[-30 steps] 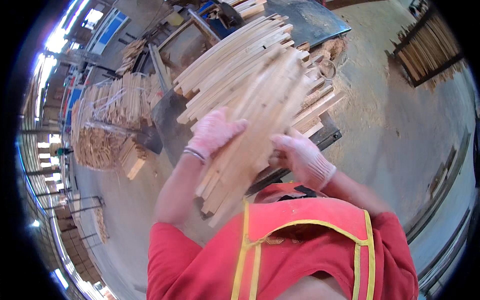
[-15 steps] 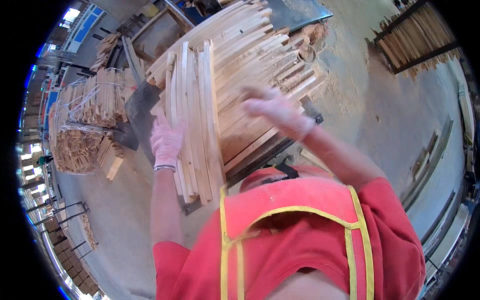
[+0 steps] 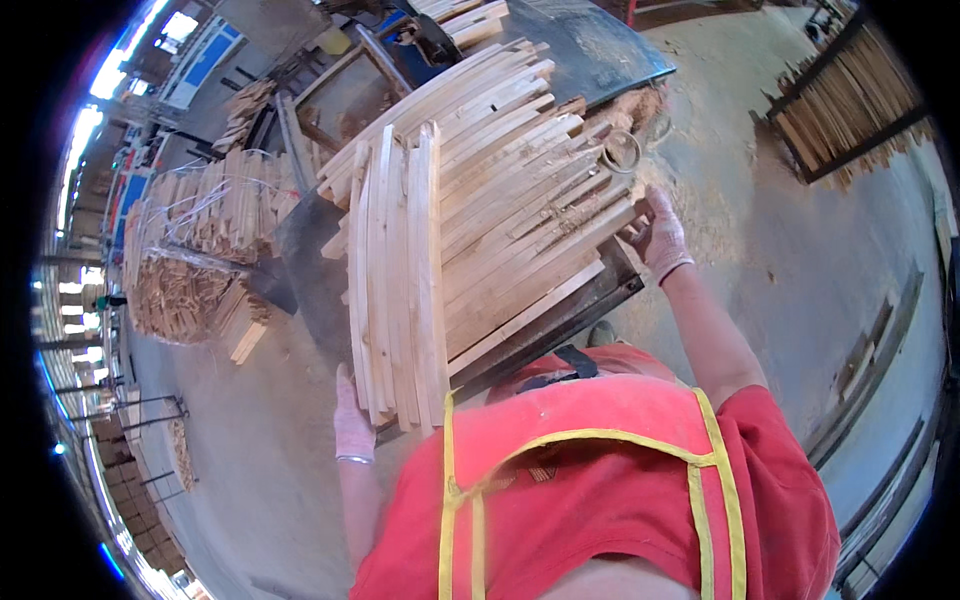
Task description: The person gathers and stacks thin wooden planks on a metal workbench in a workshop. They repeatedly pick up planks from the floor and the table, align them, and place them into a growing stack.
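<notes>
Floor (image 3: 760,330): grey and dusty, sawdust (image 3: 690,120) strewn toward the upper right.
Windows (image 3: 180,32): glaring white from where I stand, upper left.
Rack (image 3: 866,149): dark-framed, over at upper right.

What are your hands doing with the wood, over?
Left hand beside near end of top strips. Right hand at right end of lower strips; both grips unclear. Top strips lie across lower strips, partly covering them.

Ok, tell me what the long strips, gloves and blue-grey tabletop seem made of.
Long strips: bare wood, pale with streaky grain. Gloves: probably knitted fabric, matte, snug at the wrist. Blue-grey tabletop: possibly metal, given its smooth sheen; any coating is unclear.
</notes>
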A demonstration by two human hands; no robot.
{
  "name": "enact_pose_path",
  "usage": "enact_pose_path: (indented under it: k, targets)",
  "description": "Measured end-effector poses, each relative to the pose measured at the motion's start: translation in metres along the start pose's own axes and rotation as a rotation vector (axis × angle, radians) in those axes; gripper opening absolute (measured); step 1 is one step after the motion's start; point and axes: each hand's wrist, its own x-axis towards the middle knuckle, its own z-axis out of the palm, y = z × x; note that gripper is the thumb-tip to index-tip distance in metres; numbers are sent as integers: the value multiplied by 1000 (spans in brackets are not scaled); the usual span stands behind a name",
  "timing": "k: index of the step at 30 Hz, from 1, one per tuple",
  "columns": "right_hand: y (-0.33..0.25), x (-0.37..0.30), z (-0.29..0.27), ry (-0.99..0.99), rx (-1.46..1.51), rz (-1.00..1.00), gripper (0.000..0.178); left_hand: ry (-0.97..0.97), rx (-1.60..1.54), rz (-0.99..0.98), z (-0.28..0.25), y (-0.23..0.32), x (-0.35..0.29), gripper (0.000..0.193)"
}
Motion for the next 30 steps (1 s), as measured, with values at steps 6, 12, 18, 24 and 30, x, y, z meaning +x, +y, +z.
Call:
enact_pose_path:
  k: [6,12,18,24,30]
  targets:
    - [33,30,17,-63,184,-59,41,-25,2,-4,31,-8,-10,60]
    - [-30,55,-20,26,102,-37,27,-22,-84,15,110,-22,-20,57]
    - [-62,43,-33,-105,-55,-8,43,135,170,6,68,-25,8,54]
    - [-33,0,-63,-4,-56,135,67,487,257,378,68,24,74,53]
    - [-5,-23,-29,-137,-88,187,59,95,232,119,65,48,139,55]
